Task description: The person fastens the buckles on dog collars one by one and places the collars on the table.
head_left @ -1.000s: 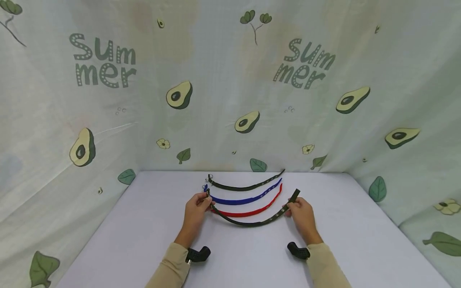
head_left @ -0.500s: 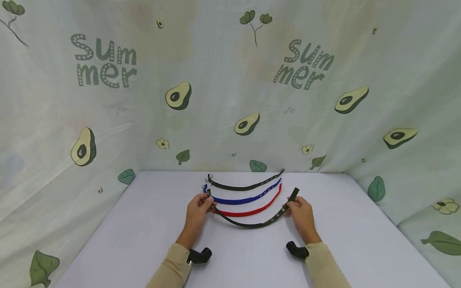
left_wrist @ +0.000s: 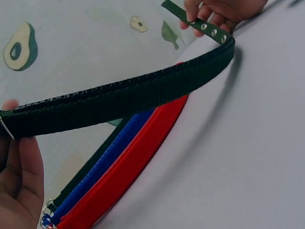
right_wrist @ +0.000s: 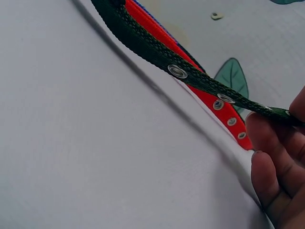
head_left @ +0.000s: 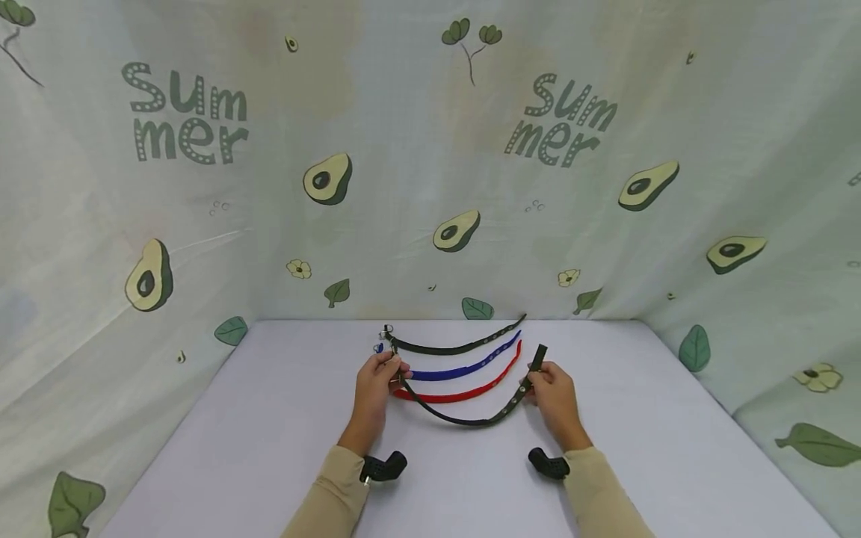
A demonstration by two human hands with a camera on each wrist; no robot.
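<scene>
Two hands hold one dark green strap by its ends above a white desk.

The left hand [head_left: 377, 381] pinches the buckle end of the dark green strap [head_left: 464, 418], and the right hand [head_left: 553, 392] pinches the eyelet end, so the webbing sags in a loose curve between them, seemingly lifted clear of the desk [head_left: 269, 441] along most of its length. Just behind it, three more straps lie in a row on the desk: a red strap [head_left: 464, 394], a blue strap [head_left: 464, 368] and another dark strap [head_left: 457, 347], buckles to the left. The backdrop cloth [head_left: 403, 149], printed with avocados and leaves, reads "Summer" twice.
</scene>
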